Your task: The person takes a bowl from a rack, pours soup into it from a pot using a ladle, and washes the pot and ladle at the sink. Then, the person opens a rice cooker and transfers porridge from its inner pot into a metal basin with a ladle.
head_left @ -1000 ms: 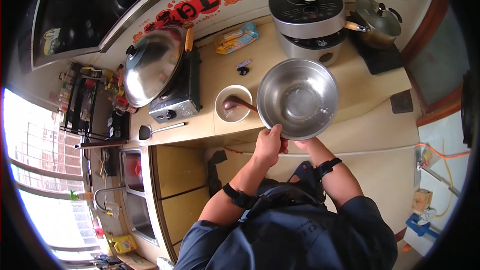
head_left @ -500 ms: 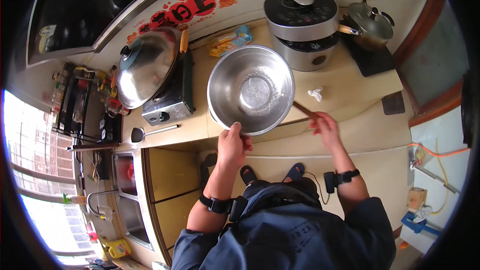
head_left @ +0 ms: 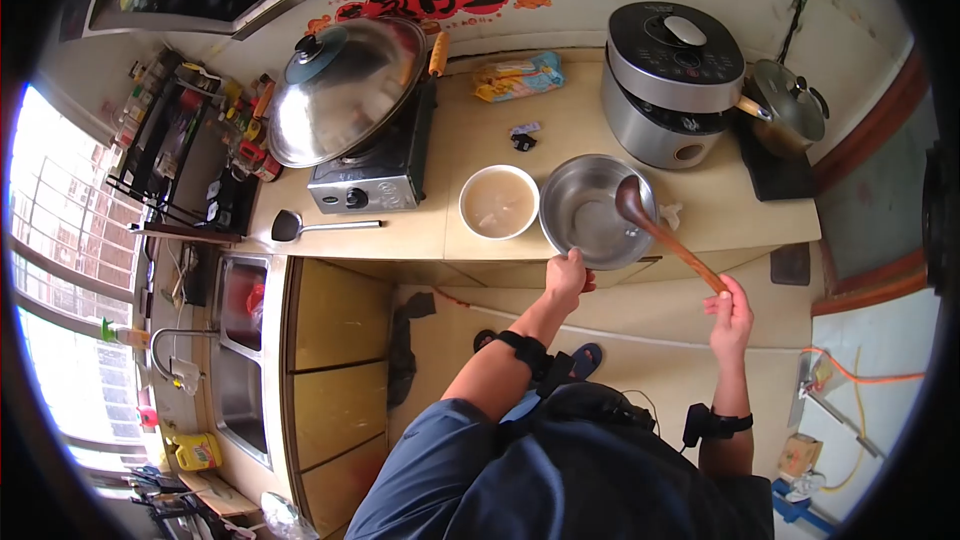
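Note:
My left hand (head_left: 567, 278) grips the near rim of a stainless steel bowl (head_left: 580, 202), thumb over the edge and fingers beneath. The bowl is at the counter's front edge; its inside looks wet, with nothing else visible in it. In my right hand (head_left: 732, 317) is the handle end of a brown wooden ladle (head_left: 680, 248). Its scoop hangs over the bowl's right rim. Just left of the metal bowl, a white bowl (head_left: 498, 171) of cloudy, light-brown liquid with pale pieces stands on the counter.
Behind are a rice cooker (head_left: 672, 80), a lidded pot (head_left: 787, 105) and a blue-yellow packet (head_left: 518, 76). A crumpled tissue (head_left: 671, 216) lies beside the bowl. Leftward stand a gas stove (head_left: 368, 180) under a lidded wok (head_left: 350, 90), a spatula (head_left: 325, 226) and a sink (head_left: 242, 365).
The metal bowl has moved right and away from the camera, uncovering the white bowl. The ladle's scoop, hidden behind the bowl before, now shows above its right rim. The view has shifted.

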A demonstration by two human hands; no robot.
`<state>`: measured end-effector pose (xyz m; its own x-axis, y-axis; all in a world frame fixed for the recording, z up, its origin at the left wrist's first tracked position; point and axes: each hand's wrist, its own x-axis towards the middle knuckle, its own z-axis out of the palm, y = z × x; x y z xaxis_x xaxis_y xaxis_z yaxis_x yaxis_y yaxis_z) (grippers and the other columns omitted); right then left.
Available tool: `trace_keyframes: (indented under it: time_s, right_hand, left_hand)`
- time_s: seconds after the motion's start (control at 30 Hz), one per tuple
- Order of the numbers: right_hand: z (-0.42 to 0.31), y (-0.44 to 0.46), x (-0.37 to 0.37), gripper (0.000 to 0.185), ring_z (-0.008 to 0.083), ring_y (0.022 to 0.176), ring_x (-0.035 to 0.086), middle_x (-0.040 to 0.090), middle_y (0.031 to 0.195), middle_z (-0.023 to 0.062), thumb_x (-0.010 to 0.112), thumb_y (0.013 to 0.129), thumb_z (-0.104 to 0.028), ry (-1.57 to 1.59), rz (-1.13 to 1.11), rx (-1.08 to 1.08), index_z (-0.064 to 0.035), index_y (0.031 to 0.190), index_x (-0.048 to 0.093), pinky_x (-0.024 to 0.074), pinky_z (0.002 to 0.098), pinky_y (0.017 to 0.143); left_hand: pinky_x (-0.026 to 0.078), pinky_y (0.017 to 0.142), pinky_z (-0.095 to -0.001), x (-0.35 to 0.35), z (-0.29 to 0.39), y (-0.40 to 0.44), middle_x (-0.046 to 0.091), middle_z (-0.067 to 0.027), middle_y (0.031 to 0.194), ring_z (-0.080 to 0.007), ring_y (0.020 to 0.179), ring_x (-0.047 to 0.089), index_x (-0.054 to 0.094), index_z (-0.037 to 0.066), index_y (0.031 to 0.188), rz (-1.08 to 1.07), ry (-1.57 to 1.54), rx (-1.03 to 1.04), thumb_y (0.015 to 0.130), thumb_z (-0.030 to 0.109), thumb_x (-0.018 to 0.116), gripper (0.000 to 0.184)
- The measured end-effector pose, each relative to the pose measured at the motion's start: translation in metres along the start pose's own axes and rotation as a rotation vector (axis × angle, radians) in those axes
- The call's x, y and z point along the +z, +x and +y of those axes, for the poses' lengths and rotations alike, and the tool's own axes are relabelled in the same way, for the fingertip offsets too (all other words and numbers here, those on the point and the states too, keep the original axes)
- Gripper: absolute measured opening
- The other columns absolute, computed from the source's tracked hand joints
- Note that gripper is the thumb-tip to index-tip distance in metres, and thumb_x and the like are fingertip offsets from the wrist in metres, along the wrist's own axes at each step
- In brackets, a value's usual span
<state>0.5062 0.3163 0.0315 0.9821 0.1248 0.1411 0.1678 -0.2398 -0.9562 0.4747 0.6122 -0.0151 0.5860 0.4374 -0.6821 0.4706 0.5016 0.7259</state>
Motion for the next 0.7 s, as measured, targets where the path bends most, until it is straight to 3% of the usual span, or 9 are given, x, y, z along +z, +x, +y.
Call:
trace_keyframes:
  time_s: [0.13,0.2,0.27,0.33,0.37,0.43,0.47,0.53,0.7]
  right_hand:
    - [-0.012,0.009,0.036,0.026,0.0157,0.072,0.064,0.064,0.092,0.0108,0.045,0.097,-0.008,-0.241,-0.086,-0.114,0.0002,0.118,0.058,0.0530,0.0291,0.065]
    - [-0.009,0.015,0.053,0.026,0.0187,0.072,0.066,0.063,0.100,0.0137,0.046,0.096,-0.006,-0.403,-0.099,-0.318,-0.0005,0.118,0.058,0.0538,0.0311,0.066]
    - [-0.010,0.019,0.066,0.027,0.0250,0.082,0.067,0.062,0.106,0.0164,0.047,0.093,-0.003,-0.437,-0.132,-0.275,-0.0008,0.118,0.058,0.0542,0.0327,0.069]
    - [0.001,0.024,0.078,0.029,0.0260,0.093,0.064,0.061,0.111,0.0177,0.048,0.092,-0.003,-0.528,-0.087,-0.485,-0.0005,0.120,0.056,0.0526,0.0312,0.073]
    - [0.003,0.024,0.082,0.029,0.0260,0.093,0.064,0.061,0.111,0.0177,0.048,0.092,-0.003,-0.530,-0.088,-0.485,-0.0005,0.120,0.056,0.0526,0.0312,0.073]
    - [-0.002,0.020,0.088,0.040,0.0298,0.111,0.056,0.053,0.126,0.0184,0.052,0.089,-0.002,-0.680,-0.118,-0.471,-0.0036,0.129,0.050,0.0508,0.0322,0.079]
    - [-0.008,0.015,0.092,0.040,0.0298,0.111,0.056,0.053,0.126,0.0184,0.052,0.089,-0.002,-0.689,-0.119,-0.471,-0.0036,0.129,0.050,0.0508,0.0322,0.079]
    - [-0.023,0.003,0.098,0.053,0.0344,0.122,0.047,0.042,0.138,0.0190,0.055,0.086,-0.003,-0.639,-0.079,-0.244,-0.0060,0.137,0.041,0.0488,0.0357,0.086]
    - [-0.016,-0.031,0.079,0.062,0.0311,0.121,0.047,0.040,0.138,0.0176,0.057,0.084,-0.003,-0.617,0.005,-0.147,-0.0069,0.142,0.034,0.0493,0.0339,0.080]
  left_hand:
    - [0.053,0.055,-0.0344,-0.015,0.008,0.003,0.059,-0.0109,0.079,-0.0197,0.065,0.060,0.052,-0.003,0.099,-0.175,-0.109,-0.046,0.095,0.032,0.048,0.035]
    - [0.053,0.057,-0.0346,-0.035,0.009,0.003,0.059,-0.0106,0.083,-0.0199,0.068,0.061,0.051,-0.001,0.102,-0.199,-0.145,-0.061,0.095,0.033,0.049,0.035]
    - [0.052,0.055,-0.0346,-0.066,0.004,0.012,0.056,-0.0085,0.089,-0.0200,0.069,0.060,0.048,0.002,0.107,-0.091,-0.179,-0.033,0.095,0.031,0.050,0.031]
    - [0.051,0.053,-0.0346,-0.097,0.005,0.021,0.052,-0.0060,0.085,-0.0195,0.067,0.059,0.046,0.004,0.108,0.102,-0.278,0.035,0.094,0.027,0.051,0.027]
    - [0.050,0.051,-0.0343,-0.113,0.012,0.026,0.049,-0.0058,0.089,-0.0192,0.065,0.057,0.044,0.006,0.106,0.099,-0.329,0.071,0.093,0.024,0.052,0.024]
    - [0.051,0.060,-0.0345,-0.131,0.024,0.035,0.049,-0.0067,0.103,-0.0201,0.081,0.057,0.040,0.009,0.122,0.091,-0.385,0.112,0.091,0.023,0.051,0.036]
    - [0.051,0.065,-0.0343,-0.140,0.031,0.038,0.052,-0.0079,0.111,-0.0203,0.088,0.056,0.036,0.011,0.132,0.026,-0.404,0.132,0.091,0.022,0.050,0.045]
    - [0.051,0.066,-0.0342,-0.149,0.045,0.043,0.052,-0.0075,0.115,-0.0208,0.090,0.056,0.036,0.014,0.134,-0.090,-0.385,0.138,0.090,0.019,0.047,0.045]
    - [0.054,0.076,-0.0391,-0.164,0.060,0.058,0.049,-0.0110,0.124,-0.0262,0.098,0.058,0.039,0.017,0.132,-0.325,-0.405,0.119,0.089,0.011,0.041,0.043]
